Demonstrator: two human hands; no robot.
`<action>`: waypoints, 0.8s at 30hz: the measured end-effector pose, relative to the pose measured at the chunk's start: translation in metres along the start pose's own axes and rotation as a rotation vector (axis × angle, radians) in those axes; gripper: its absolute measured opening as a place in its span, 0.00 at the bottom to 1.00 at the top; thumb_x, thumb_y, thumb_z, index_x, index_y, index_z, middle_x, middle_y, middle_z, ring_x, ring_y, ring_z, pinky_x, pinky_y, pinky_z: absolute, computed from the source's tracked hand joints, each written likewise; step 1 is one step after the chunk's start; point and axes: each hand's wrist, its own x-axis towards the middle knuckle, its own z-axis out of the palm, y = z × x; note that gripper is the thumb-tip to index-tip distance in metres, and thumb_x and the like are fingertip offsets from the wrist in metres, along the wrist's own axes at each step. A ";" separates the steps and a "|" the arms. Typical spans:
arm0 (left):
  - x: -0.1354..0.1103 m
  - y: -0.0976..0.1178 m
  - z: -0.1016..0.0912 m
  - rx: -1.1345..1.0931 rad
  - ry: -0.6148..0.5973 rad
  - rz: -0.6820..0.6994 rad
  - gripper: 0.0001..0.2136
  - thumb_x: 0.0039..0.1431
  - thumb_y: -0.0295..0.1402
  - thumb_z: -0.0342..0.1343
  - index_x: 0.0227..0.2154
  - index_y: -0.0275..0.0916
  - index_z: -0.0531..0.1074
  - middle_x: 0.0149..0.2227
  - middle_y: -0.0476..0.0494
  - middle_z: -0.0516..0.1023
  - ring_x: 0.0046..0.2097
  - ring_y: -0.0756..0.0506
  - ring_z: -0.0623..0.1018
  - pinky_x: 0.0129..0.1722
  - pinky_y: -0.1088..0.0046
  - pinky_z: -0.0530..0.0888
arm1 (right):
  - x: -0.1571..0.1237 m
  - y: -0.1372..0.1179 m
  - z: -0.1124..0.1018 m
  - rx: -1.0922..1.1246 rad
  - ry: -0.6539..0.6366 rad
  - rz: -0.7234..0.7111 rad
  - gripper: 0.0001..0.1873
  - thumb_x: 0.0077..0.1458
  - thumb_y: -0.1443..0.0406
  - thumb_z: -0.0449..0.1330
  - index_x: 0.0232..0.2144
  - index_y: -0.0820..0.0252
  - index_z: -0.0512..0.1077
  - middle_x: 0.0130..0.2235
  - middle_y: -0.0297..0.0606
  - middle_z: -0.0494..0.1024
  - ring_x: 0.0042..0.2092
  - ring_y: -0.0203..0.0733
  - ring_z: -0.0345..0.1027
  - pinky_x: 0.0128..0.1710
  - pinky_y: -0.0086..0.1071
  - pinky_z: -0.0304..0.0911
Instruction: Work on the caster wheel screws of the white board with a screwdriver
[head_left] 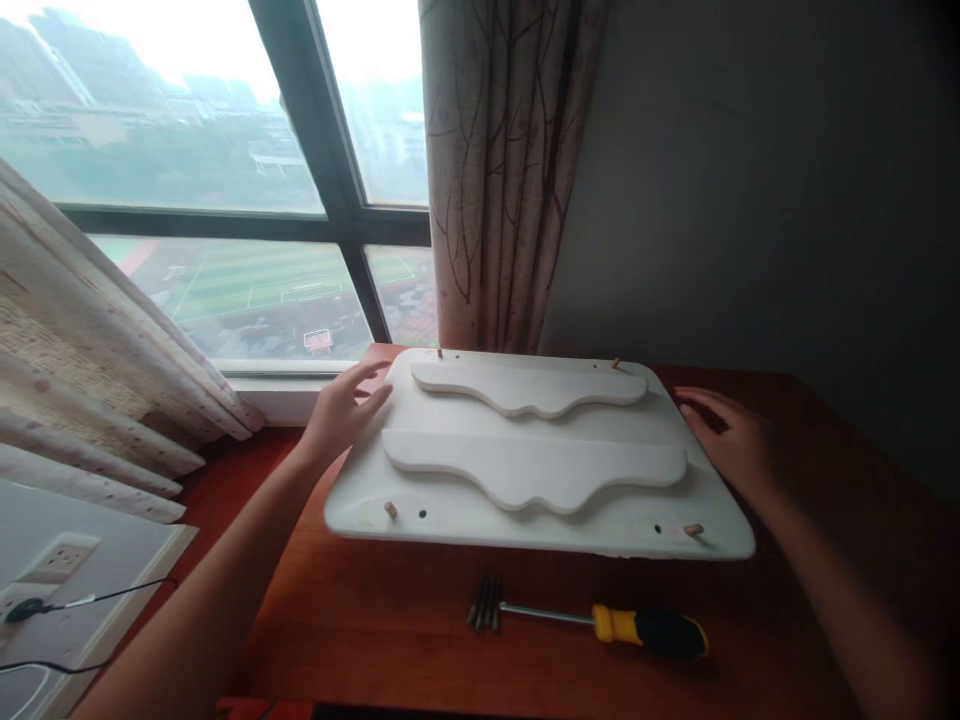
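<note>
A white board (450, 515) lies flat on the reddish-brown table (375, 630), with two wavy-edged white shelf pieces (536, 468) standing up from it. Small wooden dowels (391, 509) stick out near its corners, beside dark holes. My left hand (341, 410) rests with fingers spread at the board's left far edge. My right hand (731, 435) lies with fingers stretched out against the board's right edge. Neither hand holds anything.
A screwdriver with a yellow and black handle (649, 630) lies in front of the board, next to several dark screws (486, 603). Behind are a window (225, 200) and a patterned curtain (502, 170). A wall socket with a cable (52, 565) sits at lower left.
</note>
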 end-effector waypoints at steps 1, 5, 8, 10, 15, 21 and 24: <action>-0.006 -0.002 -0.002 -0.027 -0.006 -0.091 0.27 0.58 0.50 0.58 0.54 0.38 0.75 0.55 0.35 0.78 0.52 0.36 0.78 0.46 0.60 0.78 | -0.007 0.004 -0.004 0.010 0.005 0.084 0.19 0.60 0.52 0.57 0.47 0.54 0.79 0.51 0.43 0.80 0.50 0.51 0.75 0.52 0.44 0.70; -0.034 -0.005 -0.012 -0.106 -0.063 -0.323 0.33 0.55 0.57 0.56 0.55 0.36 0.73 0.55 0.33 0.78 0.53 0.34 0.78 0.52 0.58 0.75 | -0.037 0.015 -0.021 0.089 -0.013 0.373 0.29 0.58 0.47 0.57 0.53 0.59 0.74 0.50 0.47 0.81 0.44 0.50 0.77 0.41 0.40 0.74; -0.054 0.002 -0.019 -0.140 -0.094 -0.430 0.35 0.53 0.61 0.56 0.53 0.38 0.74 0.51 0.36 0.80 0.54 0.33 0.78 0.51 0.61 0.75 | -0.054 0.014 -0.029 0.163 -0.141 0.528 0.32 0.58 0.45 0.57 0.55 0.58 0.73 0.47 0.48 0.82 0.40 0.49 0.78 0.35 0.36 0.74; -0.064 0.009 -0.022 -0.218 -0.150 -0.483 0.37 0.49 0.61 0.60 0.55 0.39 0.73 0.47 0.38 0.82 0.49 0.34 0.80 0.45 0.64 0.77 | -0.062 0.010 -0.029 0.222 -0.211 0.598 0.31 0.56 0.45 0.59 0.54 0.56 0.75 0.49 0.48 0.81 0.44 0.51 0.78 0.37 0.36 0.74; -0.067 0.016 -0.022 -0.376 -0.142 -0.511 0.39 0.45 0.57 0.66 0.56 0.36 0.71 0.41 0.39 0.83 0.42 0.37 0.81 0.35 0.69 0.77 | -0.067 -0.003 -0.015 0.287 -0.197 0.648 0.35 0.52 0.47 0.62 0.56 0.61 0.73 0.44 0.49 0.83 0.41 0.52 0.79 0.36 0.37 0.72; -0.038 -0.016 -0.029 -0.397 -0.055 -0.517 0.37 0.44 0.51 0.68 0.54 0.34 0.73 0.38 0.40 0.83 0.37 0.42 0.80 0.31 0.74 0.74 | -0.052 -0.032 0.012 0.310 -0.237 0.503 0.34 0.55 0.48 0.59 0.56 0.66 0.71 0.37 0.48 0.83 0.34 0.48 0.77 0.31 0.35 0.69; -0.023 -0.036 -0.039 -0.387 -0.041 -0.523 0.36 0.47 0.48 0.66 0.56 0.31 0.71 0.37 0.41 0.82 0.34 0.45 0.78 0.29 0.75 0.73 | -0.039 -0.047 0.033 0.330 -0.245 0.442 0.33 0.56 0.49 0.58 0.56 0.67 0.71 0.35 0.47 0.83 0.32 0.46 0.76 0.31 0.35 0.68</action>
